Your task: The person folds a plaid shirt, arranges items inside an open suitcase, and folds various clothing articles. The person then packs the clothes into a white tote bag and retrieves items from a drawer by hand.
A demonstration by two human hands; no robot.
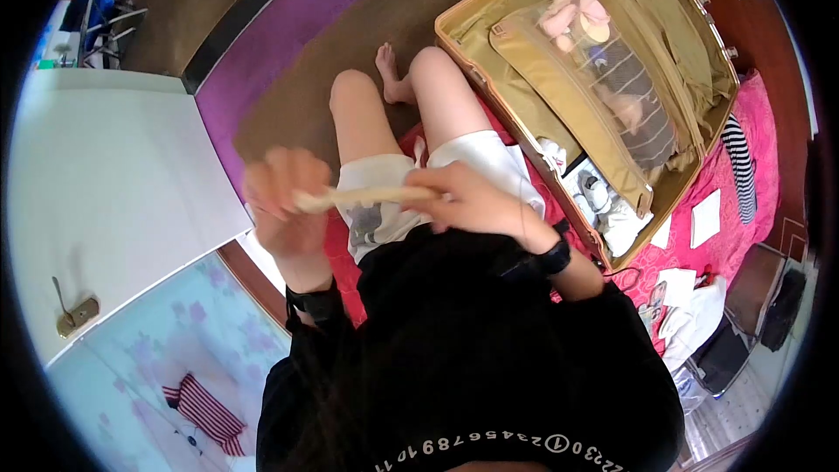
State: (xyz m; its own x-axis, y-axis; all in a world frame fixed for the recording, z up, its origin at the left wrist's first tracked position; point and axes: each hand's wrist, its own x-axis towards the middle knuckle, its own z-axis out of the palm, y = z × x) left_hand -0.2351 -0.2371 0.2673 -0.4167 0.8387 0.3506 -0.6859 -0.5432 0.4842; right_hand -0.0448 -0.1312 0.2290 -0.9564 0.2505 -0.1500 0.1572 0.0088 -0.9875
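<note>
A long, narrow cream-coloured strip (371, 196) stretches above my lap, roughly level. It looks soft, perhaps folded cloth, but blur hides its kind. My left hand (284, 188), smeared by motion, is closed at the strip's left end. At the other end, the fingers of my right hand (468, 197) are wrapped round the strip, thumb underneath. White shorts (481, 150) with a grey print lie below the hands. To the right of my knees is an open tan suitcase (516, 96), touched by neither hand.
Pink items (577, 17) show through the suitcase's clear pouch; white clothing (625, 225) lies lower down. A black-and-white striped cloth (740, 166) and white cards (706, 218) rest on the pink cover (759, 131). At left stands a white door (131, 183) with a handle.
</note>
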